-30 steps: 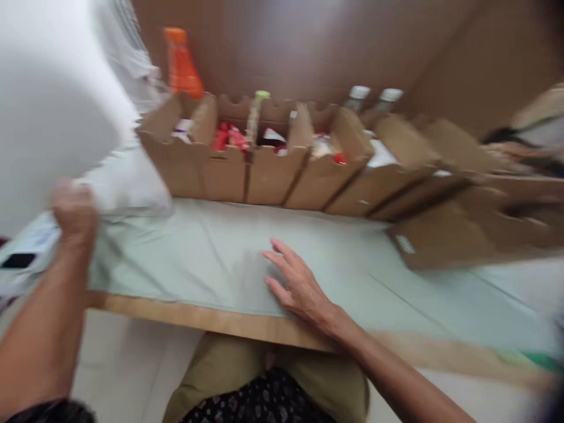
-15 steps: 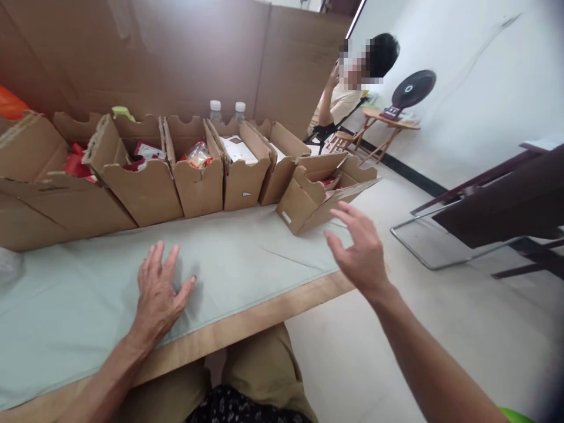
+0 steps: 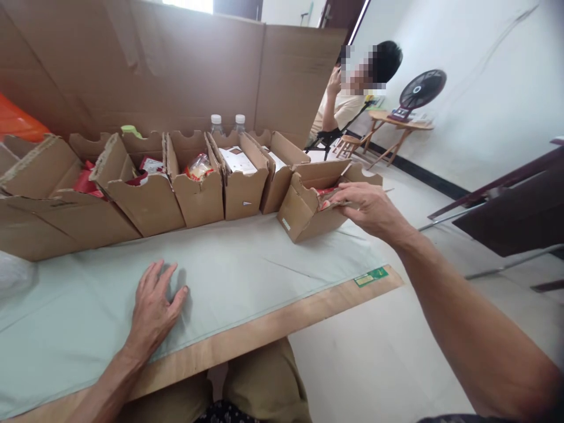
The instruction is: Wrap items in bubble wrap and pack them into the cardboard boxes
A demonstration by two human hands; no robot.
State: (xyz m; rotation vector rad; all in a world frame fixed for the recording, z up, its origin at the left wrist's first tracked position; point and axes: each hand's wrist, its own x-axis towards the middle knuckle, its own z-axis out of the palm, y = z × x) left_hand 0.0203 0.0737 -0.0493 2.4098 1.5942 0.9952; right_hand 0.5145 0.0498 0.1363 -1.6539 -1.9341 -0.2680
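My left hand (image 3: 154,308) lies flat and open on the pale green cloth (image 3: 247,270) that covers the table, fingers spread. My right hand (image 3: 372,208) reaches over the rightmost cardboard box (image 3: 304,211), which stands at an angle near the table's right end. Its fingers are closed on the box's near wall beside a red packet (image 3: 324,197) inside. A row of open cardboard boxes (image 3: 198,185) with notched front walls runs along the back of the table. They hold red packets, a clear bag of snacks (image 3: 198,166) and white cards (image 3: 238,158).
A tall cardboard screen (image 3: 176,76) stands behind the boxes, with two capped bottles (image 3: 227,123) in front of it. A person sits on a chair (image 3: 339,111) at the back right near a small table with a fan (image 3: 418,91). A dark folding table (image 3: 515,205) stands right.
The view swung right, away from a white bag. My right hand moved forward from mid-air and closed on the rightmost box's wall. My left hand stayed flat on the cloth.
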